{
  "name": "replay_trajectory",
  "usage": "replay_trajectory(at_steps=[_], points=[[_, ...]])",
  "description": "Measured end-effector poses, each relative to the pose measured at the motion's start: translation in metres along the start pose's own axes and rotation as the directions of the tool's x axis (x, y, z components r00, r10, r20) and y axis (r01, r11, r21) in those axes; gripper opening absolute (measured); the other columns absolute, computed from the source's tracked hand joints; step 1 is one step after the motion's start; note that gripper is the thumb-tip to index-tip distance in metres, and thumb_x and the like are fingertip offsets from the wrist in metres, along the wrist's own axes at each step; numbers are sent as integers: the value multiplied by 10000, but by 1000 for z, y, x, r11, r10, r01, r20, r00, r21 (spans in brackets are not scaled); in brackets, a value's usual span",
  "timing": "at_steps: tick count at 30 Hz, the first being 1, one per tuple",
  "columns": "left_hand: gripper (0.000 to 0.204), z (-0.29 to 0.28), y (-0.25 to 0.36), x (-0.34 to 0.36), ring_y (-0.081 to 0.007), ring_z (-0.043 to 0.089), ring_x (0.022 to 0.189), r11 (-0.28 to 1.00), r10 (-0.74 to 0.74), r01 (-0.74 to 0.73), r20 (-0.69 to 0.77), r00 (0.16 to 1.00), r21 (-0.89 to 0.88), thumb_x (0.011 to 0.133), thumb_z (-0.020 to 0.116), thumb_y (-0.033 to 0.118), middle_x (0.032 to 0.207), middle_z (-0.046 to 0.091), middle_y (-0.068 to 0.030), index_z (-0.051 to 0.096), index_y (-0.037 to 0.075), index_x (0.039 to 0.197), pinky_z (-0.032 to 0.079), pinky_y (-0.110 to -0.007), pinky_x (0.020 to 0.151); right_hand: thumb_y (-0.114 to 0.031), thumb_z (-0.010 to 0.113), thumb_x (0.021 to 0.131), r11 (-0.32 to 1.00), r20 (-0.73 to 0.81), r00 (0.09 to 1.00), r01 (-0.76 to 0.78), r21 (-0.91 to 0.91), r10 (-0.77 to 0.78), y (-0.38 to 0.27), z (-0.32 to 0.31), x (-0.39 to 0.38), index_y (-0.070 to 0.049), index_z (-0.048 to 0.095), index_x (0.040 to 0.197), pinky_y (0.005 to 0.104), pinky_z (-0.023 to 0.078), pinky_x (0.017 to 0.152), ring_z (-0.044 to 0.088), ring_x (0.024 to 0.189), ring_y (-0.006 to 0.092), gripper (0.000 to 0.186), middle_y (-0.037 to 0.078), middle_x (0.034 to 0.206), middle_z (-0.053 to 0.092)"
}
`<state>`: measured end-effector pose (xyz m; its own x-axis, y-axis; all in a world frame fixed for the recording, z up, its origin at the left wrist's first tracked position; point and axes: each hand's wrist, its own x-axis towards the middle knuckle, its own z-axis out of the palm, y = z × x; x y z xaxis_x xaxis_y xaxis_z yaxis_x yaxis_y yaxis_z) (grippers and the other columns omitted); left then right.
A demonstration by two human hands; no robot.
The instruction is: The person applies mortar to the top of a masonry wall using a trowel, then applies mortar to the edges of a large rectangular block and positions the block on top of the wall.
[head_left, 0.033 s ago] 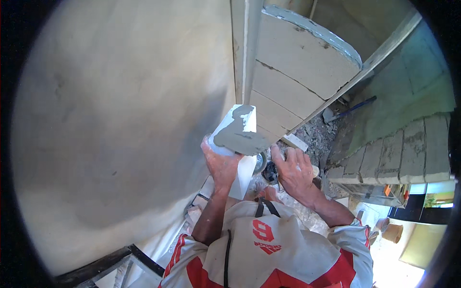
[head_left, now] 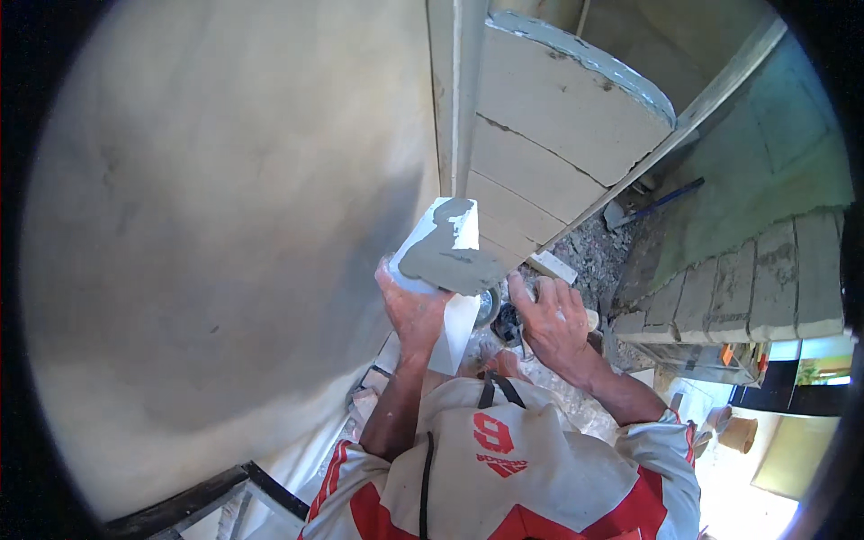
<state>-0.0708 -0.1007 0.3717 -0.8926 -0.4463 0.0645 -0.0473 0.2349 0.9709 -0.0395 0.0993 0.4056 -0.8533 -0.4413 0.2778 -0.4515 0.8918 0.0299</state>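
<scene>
My left hand (head_left: 412, 310) grips a white rectangular block (head_left: 427, 234), its top partly coated in wet grey mortar (head_left: 445, 229). A mortar-covered trowel blade (head_left: 463, 270) lies across the block's lower part. My right hand (head_left: 553, 324), just right of the block, is closed around the trowel's pale handle (head_left: 590, 320). Below the blade, partly hidden, are a round metal container (head_left: 488, 306) and a dark object (head_left: 507, 322).
A plastered wall (head_left: 216, 216) fills the left. Ahead stand a vertical post (head_left: 459, 99) and light block panels (head_left: 558, 99). At right are rubble (head_left: 594, 252), a blue-handled tool (head_left: 666, 200), a tiled ledge (head_left: 751, 283) and green sheeting (head_left: 765, 144). A black frame (head_left: 207, 486) sits lower left.
</scene>
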Motion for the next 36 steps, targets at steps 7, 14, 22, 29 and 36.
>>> replay_trajectory(at_steps=[7, 14, 22, 29, 36], points=[[935, -12, 13, 4, -291, 512, 1129, 995, -81, 79, 35, 996, 53, 575, 848, 117, 1209, 492, -178, 310, -48, 1322, 411, -397, 988, -110, 606, 756, 995, -46, 994, -101, -20, 100, 46, 20, -26, -132, 561, 1241, 408, 409, 644, 517, 812, 256, 488, 85, 878, 500], [918, -17, 22, 5, -292, 494, 1147, 987, -113, 108, 37, 993, 115, 562, 834, 116, 1215, 475, -181, 340, -54, 1317, 393, -393, 1001, -124, 590, 758, 998, -120, 991, -55, 32, 58, 44, 31, 2, -140, 559, 1234, 403, 419, 636, 529, 788, 255, 477, 85, 828, 495], [928, -18, 30, -6, -290, 481, 1155, 987, -38, 37, 6, 999, 157, 565, 839, 153, 1221, 461, -180, 340, -51, 1320, 378, -394, 1010, -73, 622, 726, 980, -137, 970, -200, 21, 201, 91, 63, -3, -154, 556, 1225, 421, 429, 653, 546, 835, 286, 510, 97, 862, 509], [941, -14, 30, -10, -290, 480, 1151, 984, 1, -2, 6, 1000, 176, 550, 847, 159, 1224, 460, -177, 349, -48, 1321, 385, -403, 1006, -90, 594, 763, 986, -81, 983, -161, 53, 165, 79, 42, 35, -150, 543, 1231, 421, 442, 686, 555, 870, 290, 475, 100, 877, 510], [958, -14, 21, -9, -294, 489, 1149, 983, 8, -5, -13, 1000, 183, 537, 860, 191, 1217, 474, -175, 362, -45, 1320, 405, -404, 989, -97, 591, 764, 995, -87, 991, -103, -8, 102, 93, 60, 10, -139, 556, 1226, 420, 443, 711, 548, 878, 289, 465, 112, 895, 523]])
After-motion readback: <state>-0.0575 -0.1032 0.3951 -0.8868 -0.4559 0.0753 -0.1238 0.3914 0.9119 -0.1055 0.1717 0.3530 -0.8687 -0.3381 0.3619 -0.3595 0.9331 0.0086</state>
